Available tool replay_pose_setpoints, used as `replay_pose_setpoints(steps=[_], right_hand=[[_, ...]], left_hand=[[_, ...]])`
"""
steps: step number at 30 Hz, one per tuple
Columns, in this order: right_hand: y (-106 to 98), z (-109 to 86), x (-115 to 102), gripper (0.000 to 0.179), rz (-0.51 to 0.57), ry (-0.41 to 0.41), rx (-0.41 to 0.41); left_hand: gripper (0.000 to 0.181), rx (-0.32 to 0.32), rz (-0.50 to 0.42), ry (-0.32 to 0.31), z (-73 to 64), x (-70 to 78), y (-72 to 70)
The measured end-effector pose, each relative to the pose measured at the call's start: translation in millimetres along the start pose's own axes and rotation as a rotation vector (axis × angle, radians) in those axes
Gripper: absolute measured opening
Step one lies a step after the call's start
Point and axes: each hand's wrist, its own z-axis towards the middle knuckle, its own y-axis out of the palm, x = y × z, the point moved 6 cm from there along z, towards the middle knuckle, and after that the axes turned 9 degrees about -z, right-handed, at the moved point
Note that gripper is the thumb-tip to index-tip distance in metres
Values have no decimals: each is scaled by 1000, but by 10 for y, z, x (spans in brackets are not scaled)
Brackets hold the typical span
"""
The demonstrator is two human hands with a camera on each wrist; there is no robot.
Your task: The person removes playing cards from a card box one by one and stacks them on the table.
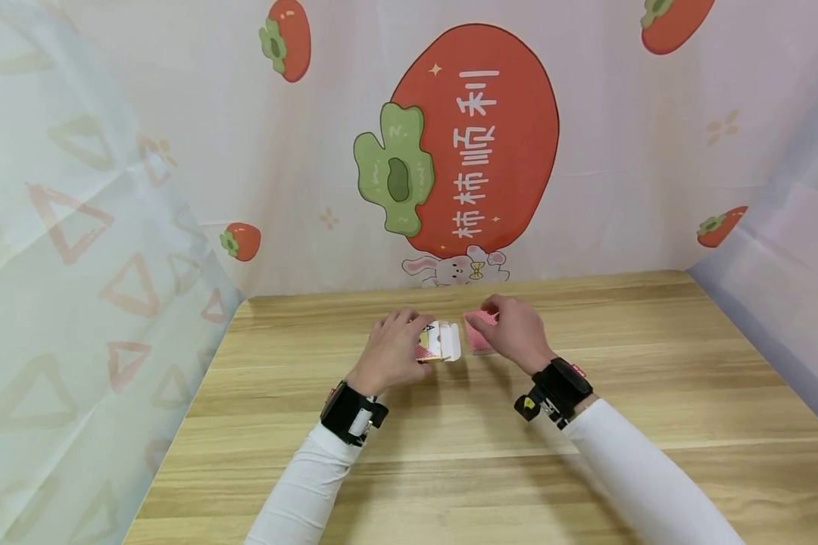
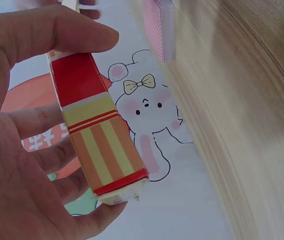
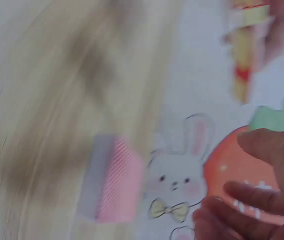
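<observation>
While working over the wooden desk (image 1: 436,469) with left hand (image 1: 394,353) and right hand (image 1: 519,331), gripping a card box (image 1: 431,342).
Holding the box between left thumb and fingers; parting right-hand fingers loosely near a pink-backed card stack (image 1: 478,342) lying flat on the desk, just beside the box's open flap (image 1: 453,343).

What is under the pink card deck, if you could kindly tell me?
The deck rests on the wood-grain table, whose surface shows around it. The spot directly beneath is covered, so whether anything else lies there cannot be told.
</observation>
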Motion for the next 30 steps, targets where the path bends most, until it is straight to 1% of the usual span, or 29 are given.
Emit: replay_pose_setpoints(steps=[4, 7, 9, 11, 14, 20, 25, 30], right_hand=[[-119, -82, -143, 25, 198, -113, 21], [-162, -155, -257, 19, 314, -207, 18], [-170, -196, -307, 16, 356, -247, 4], [-164, -229, -326, 17, 373, -264, -23], [-144, -256, -320, 17, 362, -258, -59], [-87, -269, -248, 15, 345, -207, -119], [-65, -244, -216, 14, 342, -185, -133], [-33, -189, -185, 15, 355, -153, -146]], left_hand=[[73, 7, 9, 1, 15, 8, 6], [73, 7, 10, 6, 28, 27, 9], [73, 8, 11, 12, 37, 48, 12], [74, 2, 13, 18, 48, 76, 14], [73, -4, 12, 27, 62, 118, 14], [72, -6, -10, 41, 80, 188, -3], [73, 3, -17, 53, 96, 228, -12], [76, 19, -19, 90, 103, 270, -17]])
